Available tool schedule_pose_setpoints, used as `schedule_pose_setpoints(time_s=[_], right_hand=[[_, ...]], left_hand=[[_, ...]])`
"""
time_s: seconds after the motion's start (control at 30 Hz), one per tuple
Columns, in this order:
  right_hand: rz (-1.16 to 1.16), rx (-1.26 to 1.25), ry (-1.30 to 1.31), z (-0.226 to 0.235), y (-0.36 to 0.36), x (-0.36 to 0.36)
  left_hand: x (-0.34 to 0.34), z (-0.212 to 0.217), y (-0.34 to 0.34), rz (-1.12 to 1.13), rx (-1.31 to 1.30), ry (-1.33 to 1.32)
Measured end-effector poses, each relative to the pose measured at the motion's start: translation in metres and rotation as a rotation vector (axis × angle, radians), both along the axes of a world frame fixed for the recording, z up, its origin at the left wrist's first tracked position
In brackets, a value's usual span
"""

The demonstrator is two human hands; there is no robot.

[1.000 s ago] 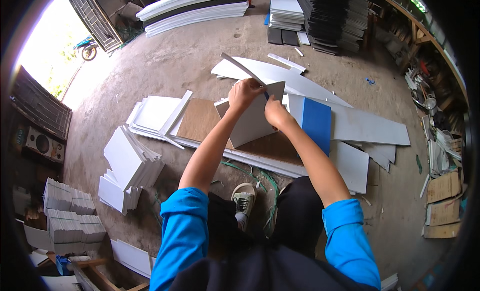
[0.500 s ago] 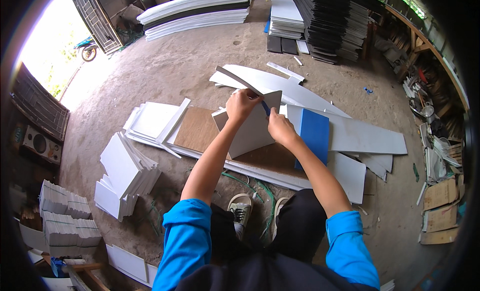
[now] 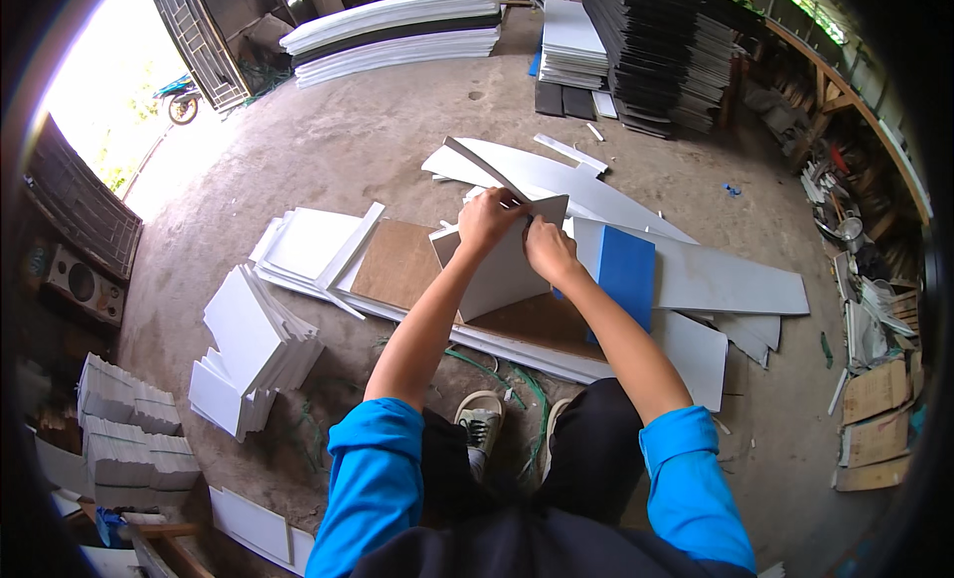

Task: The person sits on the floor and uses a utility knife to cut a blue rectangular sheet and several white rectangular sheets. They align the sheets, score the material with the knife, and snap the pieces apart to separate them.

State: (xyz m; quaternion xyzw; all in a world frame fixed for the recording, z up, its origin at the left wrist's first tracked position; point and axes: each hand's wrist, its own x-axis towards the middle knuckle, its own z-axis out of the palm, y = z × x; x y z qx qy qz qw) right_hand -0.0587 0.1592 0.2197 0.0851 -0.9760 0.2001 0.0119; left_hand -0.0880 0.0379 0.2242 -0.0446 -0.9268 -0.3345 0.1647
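Observation:
A pale board [image 3: 507, 272] stands tilted on edge in front of me. A narrow pale strip [image 3: 481, 165] slants up and to the left from its upper edge. My left hand [image 3: 489, 220] is closed, with its fingers pinching the strip where it meets the board. Just right of it, my right hand [image 3: 550, 250] is closed against the board's upper edge. It grips a slim blue tool, now mostly hidden by the fingers. Beneath the board lies a brown panel [image 3: 395, 265] on white sheets. A blue panel [image 3: 626, 280] rests to the right of my right hand.
White boards [image 3: 248, 325] are piled at the left, with more tied stacks [image 3: 134, 439] beyond. Long sheets [image 3: 397, 26] and a tall black stack [image 3: 641, 56] stand at the back. Green straps [image 3: 527, 384] lie near my shoes. Cardboard [image 3: 874, 424] lines the right side.
My right hand has moved slightly up and left, closer to my left hand. The blue tool, visible between the hands before, is now mostly covered. The strip sits a little farther right.

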Motion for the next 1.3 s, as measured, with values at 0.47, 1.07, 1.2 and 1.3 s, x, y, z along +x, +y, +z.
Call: schedule_pose_setpoints(time_s=[0.47, 1.07, 1.2, 1.3], right_hand=[[-0.032, 0.121, -0.190, 0.021, -0.009, -0.010], [-0.005, 0.115, -0.245, 0.012, -0.004, -0.015], [-0.028, 0.072, -0.290, 0.008, -0.005, -0.026], [-0.030, 0.034, -0.318, 0.004, -0.005, -0.032]], left_hand=[[-0.007, -0.015, -0.006, -0.096, -0.101, 0.187], [-0.014, -0.016, -0.006, -0.105, -0.080, 0.149], [-0.015, -0.017, -0.006, -0.134, -0.084, 0.177], [-0.015, -0.015, -0.007, -0.117, -0.078, 0.140]])
